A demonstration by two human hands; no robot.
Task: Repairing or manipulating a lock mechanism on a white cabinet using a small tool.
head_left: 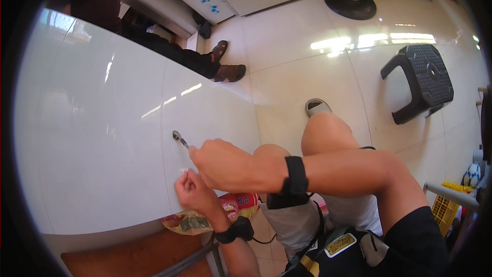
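right hand on the tool, left hand close beside it

working from far off, i start at the left. the white table (pixel 102 138) is glossy, with bright reflections, so i'd judge by the tool's outline rather than its shine. behind its far edge stands another person (pixel 95 0) in dark clothes; i'd leave that side alone.

the small tool (pixel 179 138) is over the table, its rounded metal head pointing away from me and to the left, its dark shaft running back into the right-hand grip. i can't tell whether the head touches the surface or hovers just above it.

a small pale piece (pixel 184 171) shows at the tips of the left hand (pixel 197 195), which is curled, thumb to finger, and seems to pinch it. the piece is too small for me to name. i'd hold that pinch light and keep it clear of the tool's head.

the right hand (pixel 220 161) is wrapped firmly around the tool's handle, its forearm crossing above the left wrist. that crossing looks like my main risk: i'd lift the right elbow slightly, steer from the wrist in short, even movements, and let the wristbands pass without knocking.

just off the near edge, a red and yellow package (pixel 248 202) sits behind the hands; i'd keep sleeves and cables from snagging it. further right, the black stool (pixel 433 72) stands well apart on the floor.
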